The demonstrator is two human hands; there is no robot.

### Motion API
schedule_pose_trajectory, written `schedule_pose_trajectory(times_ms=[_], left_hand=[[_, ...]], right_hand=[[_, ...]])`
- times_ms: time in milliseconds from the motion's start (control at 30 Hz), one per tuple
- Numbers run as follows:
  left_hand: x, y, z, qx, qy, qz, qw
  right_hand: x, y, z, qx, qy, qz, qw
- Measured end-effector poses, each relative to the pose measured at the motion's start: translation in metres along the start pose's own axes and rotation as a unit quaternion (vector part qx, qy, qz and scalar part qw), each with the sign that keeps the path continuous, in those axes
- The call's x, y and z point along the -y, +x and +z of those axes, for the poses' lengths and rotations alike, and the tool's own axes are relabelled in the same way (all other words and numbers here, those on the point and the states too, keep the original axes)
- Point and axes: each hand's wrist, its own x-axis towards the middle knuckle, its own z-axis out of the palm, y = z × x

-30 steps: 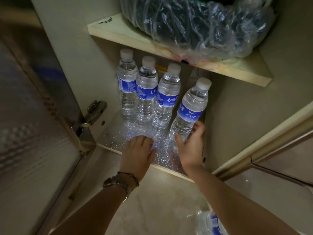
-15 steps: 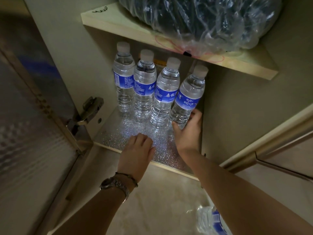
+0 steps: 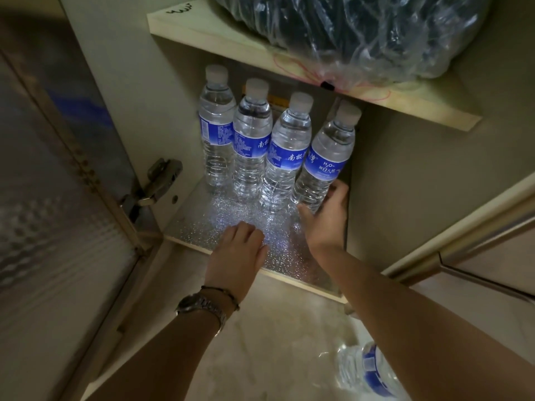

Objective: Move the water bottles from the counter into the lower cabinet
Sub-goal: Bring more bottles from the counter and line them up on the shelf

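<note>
Water bottles, four in number, stand upright in a diagonal row on the glittery liner (image 3: 231, 215) of the lower cabinet floor, each touching or just beside its neighbour, presumably packed close so that floor stays free in front of them. The rightmost bottle (image 3: 324, 157) leans slightly toward the row; the right hand (image 3: 325, 218) cups its base, thumb in front and fingers curled round the far side, a grip low on the body that suits sliding or righting it into line. The left hand (image 3: 238, 256) rests palm-down on the liner with fingers loosely bent and holding nothing, apparently as a brace. A fifth bottle (image 3: 364, 369) lies on the pale floor outside the cabinet, not yet stored. Above, a shelf (image 3: 220, 36) carries a plastic-wrapped bundle (image 3: 362, 33).
</note>
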Motion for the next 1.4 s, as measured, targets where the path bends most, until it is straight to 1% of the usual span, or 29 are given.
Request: schedule_pose_trajectory(times_ms=[100,167,233,300,367,433,500,567,633,733,900,967,1100,1267,1333,1400], left_hand=[[-0.002,0.0,-0.004,0.008,-0.022,-0.008,1.0],[-0.003,0.001,-0.009,0.035,-0.04,-0.015,0.998],[-0.006,0.003,-0.016,0.085,-0.028,-0.017,0.996],[-0.009,0.004,-0.025,0.112,0.011,-0.024,0.993],[-0.012,0.002,-0.034,0.107,0.027,-0.04,0.993],[-0.013,-0.005,-0.044,0.096,0.042,-0.043,0.994],[-0.013,-0.013,-0.056,0.092,0.057,-0.035,0.993],[-0.015,-0.02,-0.069,0.093,0.07,-0.034,0.993],[-0.016,-0.026,-0.081,0.103,0.097,-0.033,0.989],[-0.017,-0.033,-0.098,0.121,0.126,-0.049,0.983],[-0.034,-0.042,-0.139,0.159,0.122,-0.104,0.974],[-0.045,-0.046,-0.162,0.179,0.117,-0.117,0.97],[-0.066,-0.051,-0.224,0.202,0.107,-0.128,0.965],[-0.096,-0.054,-0.317,0.252,0.102,-0.137,0.953],[-0.111,-0.052,-0.357,0.257,0.09,-0.149,0.951],[-0.13,-0.049,-0.397,0.261,0.093,-0.144,0.95]], right_hand=[[0.004,-0.005,-0.008,0.011,-0.043,0.023,0.999],[0.007,-0.01,-0.014,0.029,-0.096,0.055,0.993],[0.01,-0.016,-0.019,0.07,-0.165,0.066,0.982],[0.014,-0.025,-0.024,0.124,-0.235,0.037,0.963],[0.021,-0.035,-0.031,0.173,-0.311,-0.009,0.935],[0.028,-0.045,-0.038,0.209,-0.393,-0.071,0.893],[0.033,-0.054,-0.043,0.232,-0.461,-0.139,0.845],[0.037,-0.06,-0.046,0.249,-0.498,-0.182,0.811],[0.043,-0.064,-0.047,0.26,-0.51,-0.201,0.795],[0.059,-0.067,-0.051,0.274,-0.502,-0.221,0.79],[0.093,-0.075,-0.067,0.312,-0.492,-0.225,0.781],[0.112,-0.08,-0.078,0.33,-0.498,-0.221,0.771],[0.165,-0.093,-0.104,0.36,-0.503,-0.226,0.753],[0.25,-0.108,-0.144,0.361,-0.474,-0.242,0.766],[0.286,-0.115,-0.164,0.363,-0.471,-0.243,0.767],[0.321,-0.118,-0.187,0.356,-0.474,-0.253,0.764]])
